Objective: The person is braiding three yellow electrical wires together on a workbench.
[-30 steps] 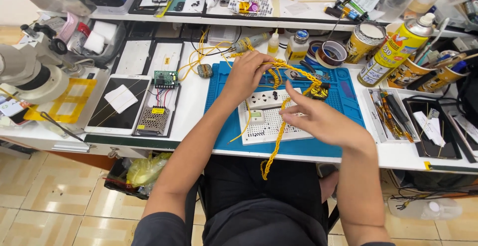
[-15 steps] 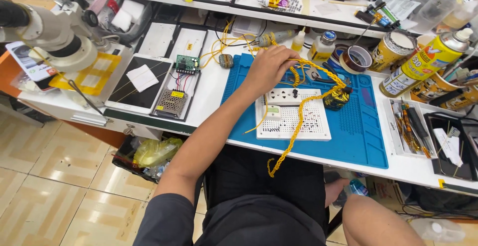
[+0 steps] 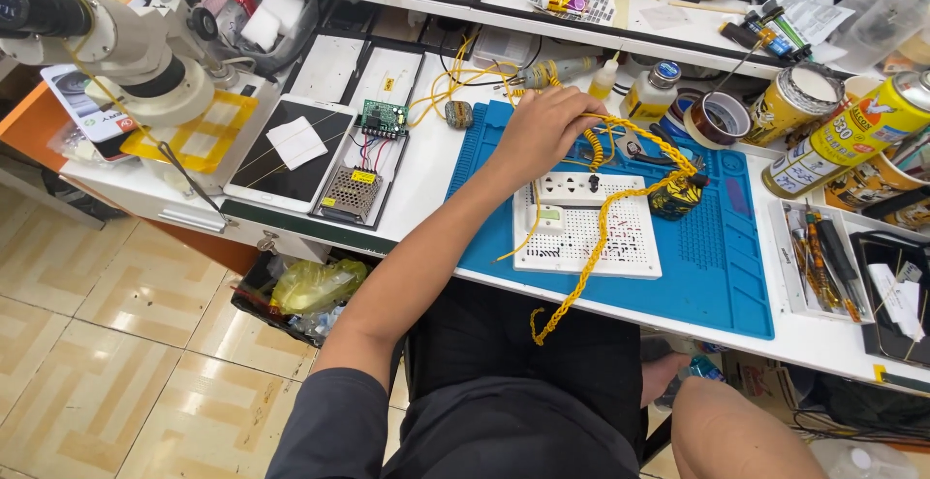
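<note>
Left hand point(image 3: 538, 130): my fingers closed on yellow braided wire point(image 3: 601, 232), above white socket board point(image 3: 586, 225).
Right hand: out of view.
Surface: blue mat point(image 3: 717, 266).

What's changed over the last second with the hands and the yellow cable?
The right hand, which hovered over the white socket board a second ago, has withdrawn out of view. The left hand stays at the far end of the braided yellow cable on the blue mat. The view shifted left, showing more of the microscope. Board and cable lie as before.

Left hand point(image 3: 539, 130) forward, fingers curled
</note>
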